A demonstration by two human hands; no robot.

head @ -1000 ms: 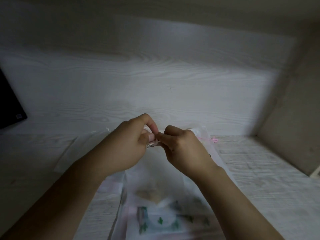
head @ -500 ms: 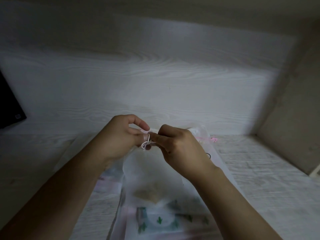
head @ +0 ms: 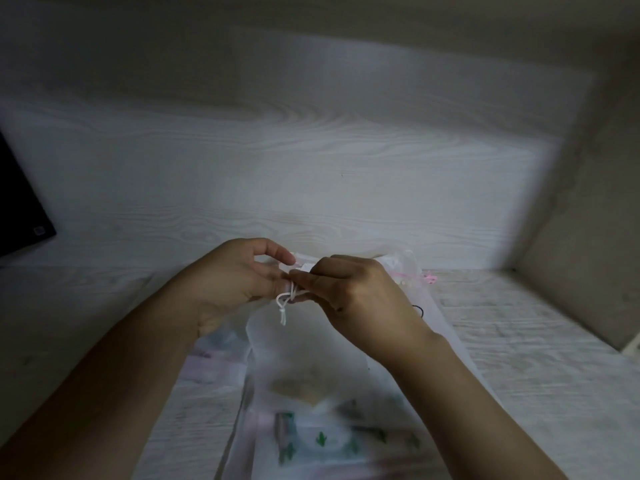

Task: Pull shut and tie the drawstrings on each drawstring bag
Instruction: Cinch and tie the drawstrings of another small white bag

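Note:
A sheer white drawstring bag is held upright in the middle of the view, with something pale inside it low down. Its white drawstring forms a small loop with a knotted tail hanging from the gathered neck. My left hand pinches the cord and neck from the left. Fingertip to fingertip with it, my right hand pinches the cord from the right. Behind my right hand lies another sheer bag with a pink drawstring.
The bags rest on a whitish wood-grain tabletop against a wood-grain back wall. A flat packet with green cactus prints lies under the held bag. A dark screen corner sits at the left. A side wall closes the right.
The white cord has been drawn out into a visible loop with a hanging tail. Both hands shifted slightly left and stayed pinched together at the bag's neck.

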